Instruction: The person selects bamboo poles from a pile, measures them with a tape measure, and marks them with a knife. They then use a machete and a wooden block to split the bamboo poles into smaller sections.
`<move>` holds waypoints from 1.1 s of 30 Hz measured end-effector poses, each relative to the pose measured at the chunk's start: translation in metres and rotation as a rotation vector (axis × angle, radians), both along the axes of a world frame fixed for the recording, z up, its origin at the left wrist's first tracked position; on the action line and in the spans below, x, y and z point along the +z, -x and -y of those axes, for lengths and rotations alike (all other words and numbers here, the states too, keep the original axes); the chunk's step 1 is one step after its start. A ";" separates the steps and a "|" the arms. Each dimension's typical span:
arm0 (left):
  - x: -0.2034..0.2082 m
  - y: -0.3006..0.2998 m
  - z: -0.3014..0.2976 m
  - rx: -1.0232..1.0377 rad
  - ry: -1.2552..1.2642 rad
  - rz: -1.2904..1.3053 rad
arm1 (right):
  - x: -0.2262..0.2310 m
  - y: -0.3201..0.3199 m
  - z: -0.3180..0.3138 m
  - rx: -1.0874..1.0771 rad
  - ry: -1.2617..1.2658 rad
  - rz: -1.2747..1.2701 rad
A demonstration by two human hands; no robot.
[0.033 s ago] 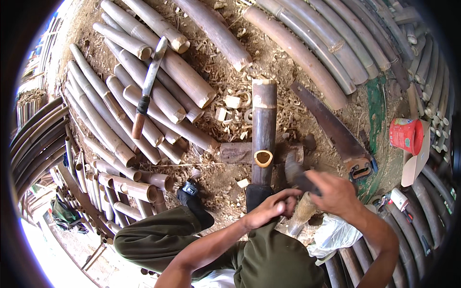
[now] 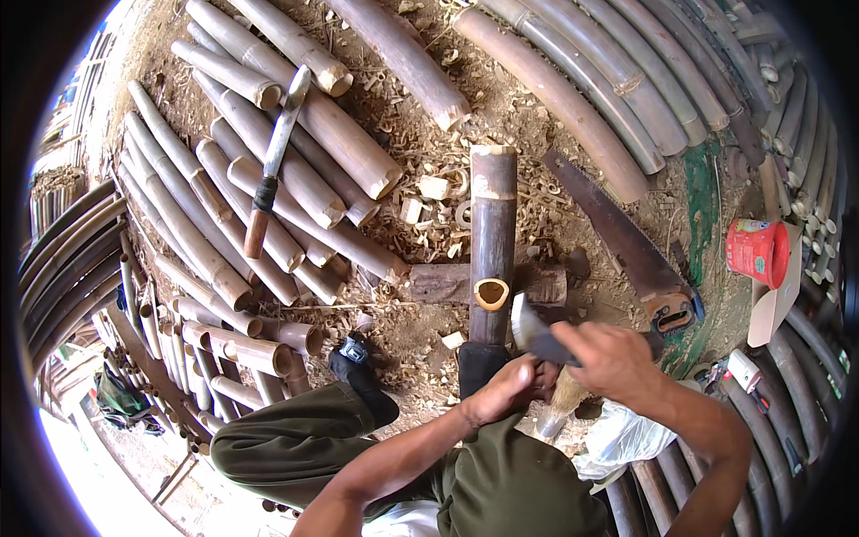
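My right hand (image 2: 614, 361) is closed round the dark handle of a knife. The knife's bright blade (image 2: 530, 329) points up and left, close to the bamboo tube. My left hand (image 2: 512, 390) rests on my raised knee, its fingers bent together just below the blade; what they hold is hidden. In front of me lies a thick bamboo tube (image 2: 492, 228) with a round hole cut in its upper side. It lies across a short wooden block (image 2: 440, 285), with my dark-covered foot at its near end. Beneath my hands stands a pale, frayed wooden piece (image 2: 562, 398).
A handsaw (image 2: 626, 233) lies right of the tube. A long knife (image 2: 276, 161) rests on stacked bamboo tubes (image 2: 349, 152) at left. A red tub (image 2: 759, 252) and a clear plastic bag (image 2: 626, 436) are on the right. Shavings cover the ground (image 2: 420, 331).
My right hand has shifted slightly down and right, and the knife blade has tilted left toward the tube, now showing sharply. My left hand has barely moved.
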State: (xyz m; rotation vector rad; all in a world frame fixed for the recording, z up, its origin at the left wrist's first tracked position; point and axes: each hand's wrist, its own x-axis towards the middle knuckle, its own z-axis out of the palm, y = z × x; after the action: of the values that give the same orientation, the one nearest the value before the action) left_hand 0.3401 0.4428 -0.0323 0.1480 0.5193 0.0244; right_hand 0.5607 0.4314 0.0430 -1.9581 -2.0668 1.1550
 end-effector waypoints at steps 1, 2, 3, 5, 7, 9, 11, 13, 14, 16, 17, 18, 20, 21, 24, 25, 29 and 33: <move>-0.017 -0.003 0.018 0.125 0.183 -0.020 | -0.004 0.009 -0.012 0.098 -0.021 0.080; -0.045 -0.004 0.024 0.277 0.495 0.225 | -0.010 0.018 -0.023 0.204 -0.043 0.152; -0.021 -0.025 -0.001 0.260 0.498 -0.084 | -0.018 0.022 -0.032 0.294 -0.054 0.221; -0.026 -0.040 -0.007 0.298 0.511 -0.180 | -0.028 0.025 -0.046 0.368 0.075 0.287; -0.018 -0.045 -0.013 0.351 0.534 -0.227 | -0.035 0.024 -0.052 0.446 0.188 0.304; -0.023 -0.031 -0.009 0.392 0.556 -0.226 | -0.038 0.018 -0.053 0.406 0.219 0.137; -0.029 -0.011 -0.011 0.309 0.411 -0.270 | -0.044 0.024 -0.039 0.203 0.232 -0.030; -0.022 0.004 -0.032 0.028 0.097 -0.588 | -0.053 0.054 -0.014 -0.116 0.293 -0.123; -0.017 0.010 -0.046 -0.168 -0.074 -0.675 | -0.056 0.074 -0.004 -0.300 0.276 -0.163; -0.007 0.016 -0.084 -0.492 -0.371 -0.770 | -0.077 0.126 0.020 -0.646 0.207 -0.276; -0.020 0.025 -0.091 -0.615 -0.533 -0.756 | -0.087 0.153 0.025 -0.809 0.158 -0.339; -0.024 0.030 -0.096 -0.662 -0.745 -0.723 | -0.082 0.171 0.017 -0.931 0.163 -0.383; -0.033 0.035 -0.092 -0.686 -1.036 -0.620 | -0.082 0.176 0.027 -0.913 0.106 -0.417; -0.026 0.024 -0.098 -0.669 -0.834 -0.658 | -0.088 0.162 0.025 -0.867 0.106 -0.374; -0.021 -0.004 -0.078 -0.573 -0.742 -0.693 | -0.061 0.123 0.024 -0.779 0.185 -0.272; -0.023 -0.010 -0.073 -0.569 -0.797 -0.652 | -0.062 0.105 0.016 -0.716 0.175 -0.245; -0.015 -0.014 -0.071 -0.144 -0.228 -0.632 | -0.036 0.053 -0.041 -0.195 0.302 -0.042; -0.004 -0.015 -0.078 0.321 0.311 -0.384 | -0.022 0.051 -0.099 0.264 0.317 0.125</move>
State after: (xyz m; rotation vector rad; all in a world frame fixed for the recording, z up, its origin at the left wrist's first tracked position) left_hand 0.3550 0.5205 -0.0365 -0.2420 0.9181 0.2305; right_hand 0.5101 0.5303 0.0213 -1.9704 -2.3923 1.5326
